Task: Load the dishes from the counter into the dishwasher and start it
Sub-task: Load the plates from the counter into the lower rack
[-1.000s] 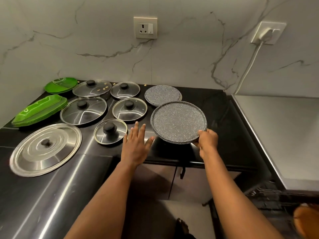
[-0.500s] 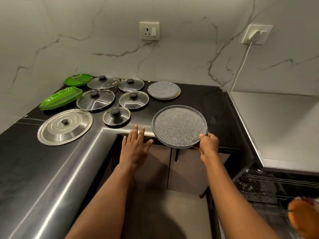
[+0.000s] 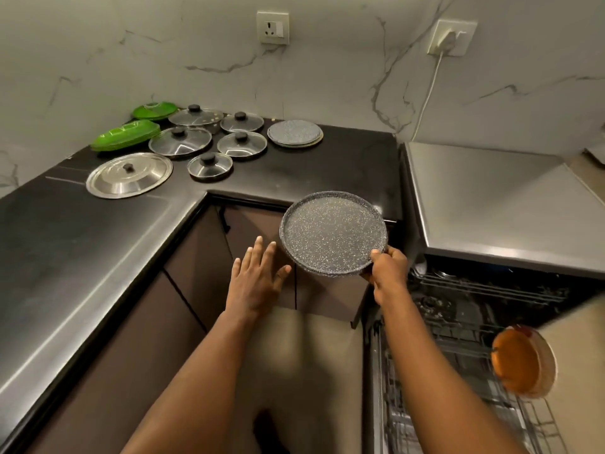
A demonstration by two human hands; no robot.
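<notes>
Speckled grey plate (image 3: 332,232) hangs in the air just past the near edge of the counter (image 3: 353,165), left of the open dishwasher (image 3: 474,309). The right hand (image 3: 389,269) has its grip closed on the plate's near right rim, forearm reaching in from the near right. Round, the plate lies face up, tipped slightly toward the near side. The left hand (image 3: 257,285) hovers just left of it, palm down, fingers straight and spread, holding nothing.

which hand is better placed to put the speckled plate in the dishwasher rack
Right. The right hand grips the plate beside the open rack; the left hand is open, empty, farther from it.
</notes>
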